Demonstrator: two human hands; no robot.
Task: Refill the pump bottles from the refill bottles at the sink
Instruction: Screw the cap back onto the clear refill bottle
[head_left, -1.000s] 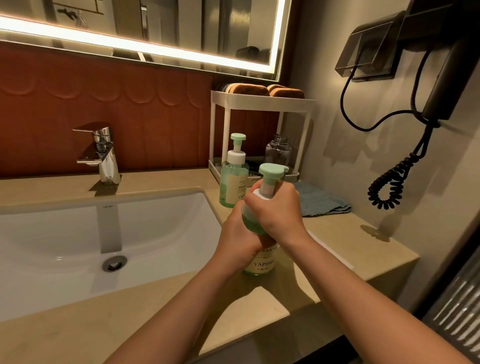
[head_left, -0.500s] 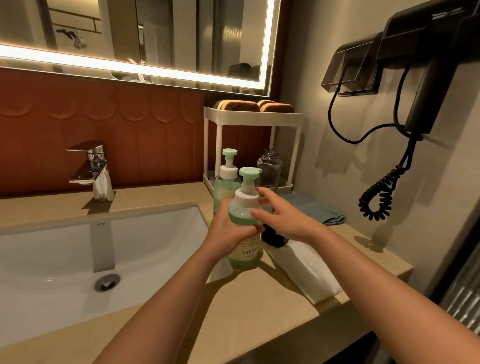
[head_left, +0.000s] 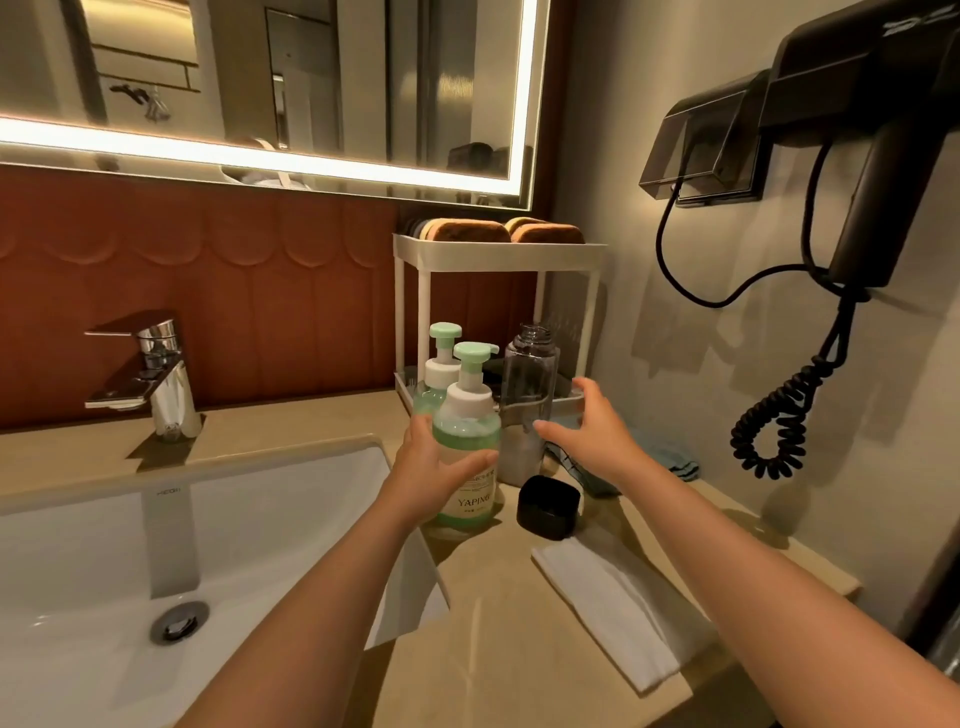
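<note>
Your left hand grips a green pump bottle marked YAPING, fingers wrapped round its back and the thumb pressed across the label, at the counter corner just right of the white sink. The bottle stands upright, pump head on, roughly half full of pale green liquid; whether its base touches the counter is hard to tell. A second pump bottle of the same kind stands directly behind it, at the front of the white two-tier rack.

Your right hand is spread open, fingers apart and holding nothing, just beside a clear, uncapped refill bottle that stands upright at the foot of the rack. The thumb points toward that bottle; contact cannot be made out. A black cap lies on the counter in front of the clear bottle and near the gripped pump bottle. A folded white cloth lies closer to you on the counter, and a blue cloth sits behind your right wrist against the wall.

Brown and yellow sponges fill the rack's top shelf. The chrome tap rises at the sink's back edge, below the lit mirror. A black hair dryer hangs on the right wall, its coiled cord dangling.
</note>
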